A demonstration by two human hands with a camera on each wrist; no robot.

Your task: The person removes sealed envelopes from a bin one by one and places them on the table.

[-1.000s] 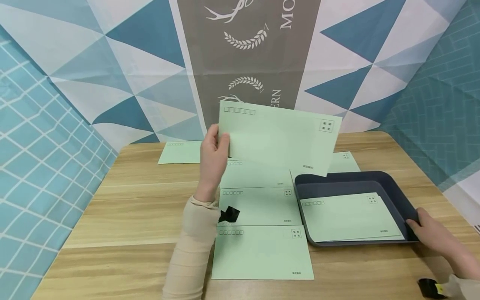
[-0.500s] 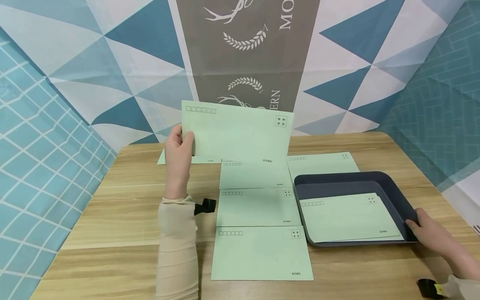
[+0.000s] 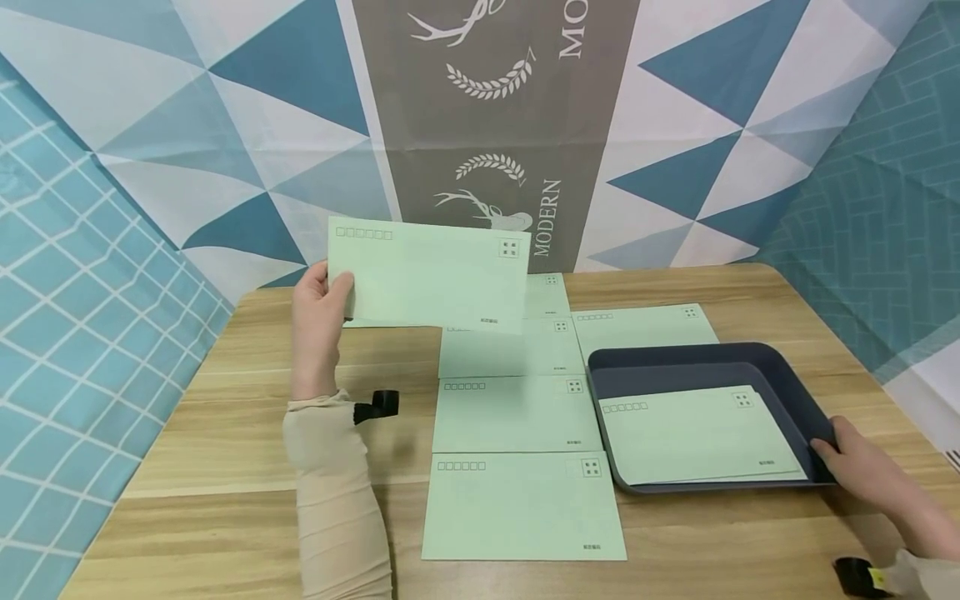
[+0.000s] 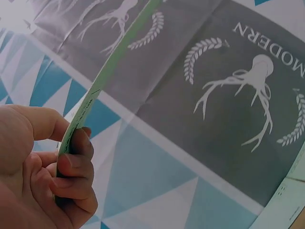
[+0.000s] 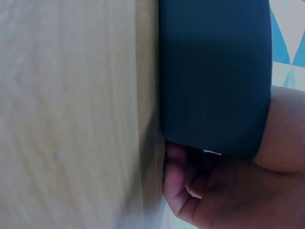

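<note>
In the head view my left hand [image 3: 318, 321] pinches the left edge of a pale green envelope [image 3: 427, 275], held raised above the back of the table. The left wrist view shows this envelope [image 4: 107, 71] nearly edge-on, thumb on one side and curled fingers on the other. My right hand [image 3: 862, 467] grips the near right corner of a dark blue tray [image 3: 697, 357], thumb over its rim. Curled fingers sit at the tray's [image 5: 214, 71] underside in the right wrist view. Inside the tray lie stacked green envelopes [image 3: 701, 437].
Several green envelopes lie on the wooden table [image 3: 247, 450]: a column in the middle, the nearest envelope [image 3: 525, 508] by the front. Another envelope [image 3: 645, 325] lies behind the tray, partly covered by it. Patterned cloth [image 3: 480, 125] hangs behind the table.
My left hand has carried the raised envelope leftward, from near the tray to the back left, and slightly lower by now. The right hand and tray have stayed put.
</note>
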